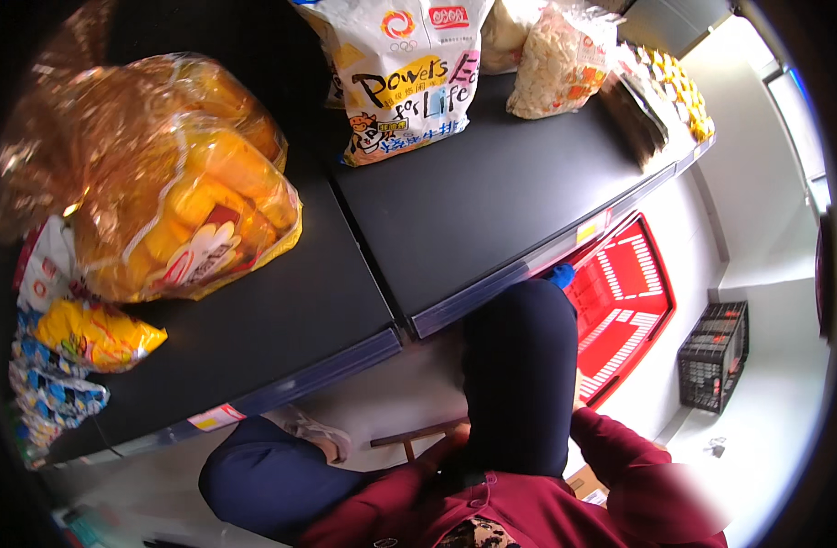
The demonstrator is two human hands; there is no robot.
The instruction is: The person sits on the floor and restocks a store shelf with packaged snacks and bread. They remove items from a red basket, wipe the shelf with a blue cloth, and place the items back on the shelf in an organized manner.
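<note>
My left hand (pixel 461 433) is low between my legs, at the end of a brown wooden bar (pixel 411 436) that looks like part of a stool. Its fingers are too hidden to show whether they grip the wood. Beyond my raised knee, only a sliver of my right hand (pixel 580 392) shows beside a red slotted plastic basket (pixel 624 308); the knee covers the rest. In front of me is a black shelf (pixel 473 226). A large clear bag of yellow bread rolls (pixel 233 181) and a white printed snack bag (pixel 411 89) stand on it.
Farther right on the shelf are a bag of pale flakes (pixel 559 65) and yellow-and-white packs (pixel 682 89). Small yellow (pixel 100 332) and blue-and-white packets (pixel 55 390) lie at the left. A black crate (pixel 713 356) stands on the floor by the wall. Price tags line the shelf edge.
</note>
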